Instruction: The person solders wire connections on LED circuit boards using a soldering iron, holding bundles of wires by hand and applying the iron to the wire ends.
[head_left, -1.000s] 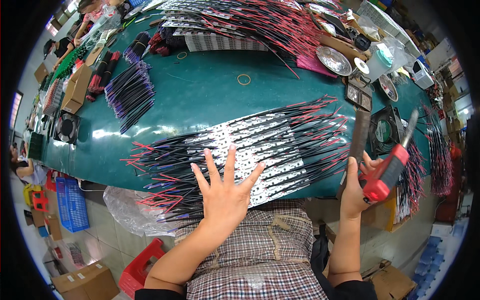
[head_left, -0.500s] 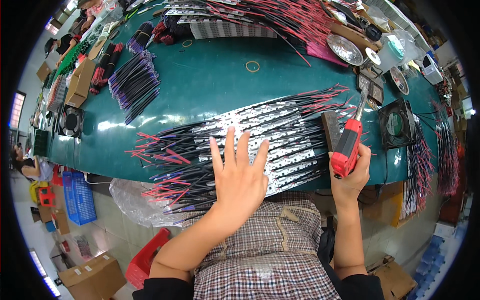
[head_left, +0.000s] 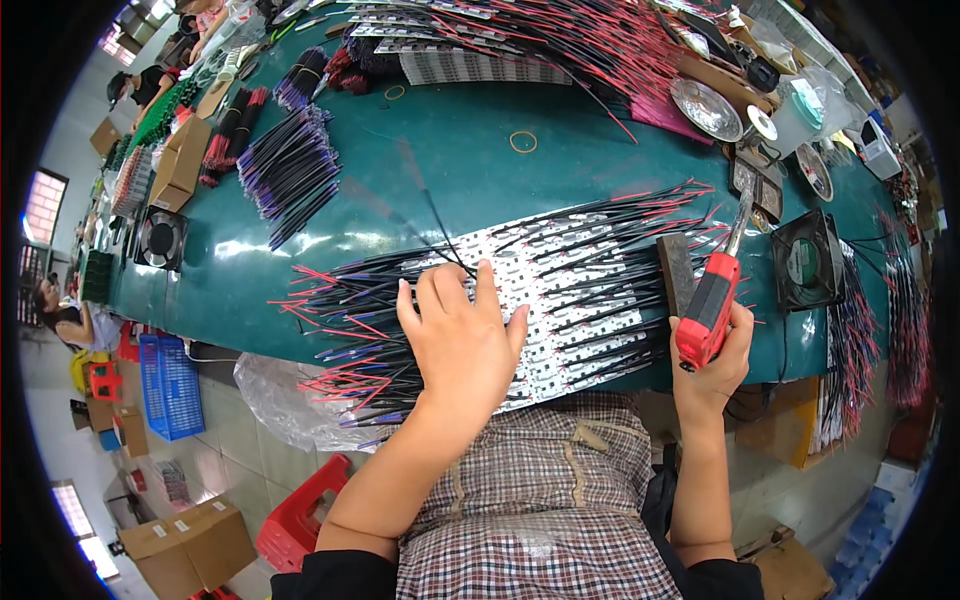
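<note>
White circuit board strips (head_left: 560, 300), laid side by side as a panel, rest on the near edge of the green table. Black, red and purple-ended wires (head_left: 345, 290) stick out from both their ends. Over the panel's left part lies my left hand (head_left: 455, 335), fingers apart and somewhat bent. A few wires rise beside its fingertips, blurred by motion. My right hand (head_left: 715, 350) grips a red-and-black soldering gun (head_left: 712, 305), its metal tip pointing away from me. Left of the gun, a dark bar (head_left: 675, 270) lies across the wires at the panel's right end.
Wire bundles (head_left: 290, 180) lie at the far left near a cardboard box (head_left: 180, 165) and a small fan (head_left: 160, 238). Another fan (head_left: 805, 260) stands right of the gun. More wired strips (head_left: 480, 68), a metal dish (head_left: 706, 108) and a solder spool (head_left: 761, 122) are at the back.
My left hand has moved slightly left across the panel and its fingers have bent more. Some wires by its fingertips have swung up. My right hand still holds the soldering gun.
</note>
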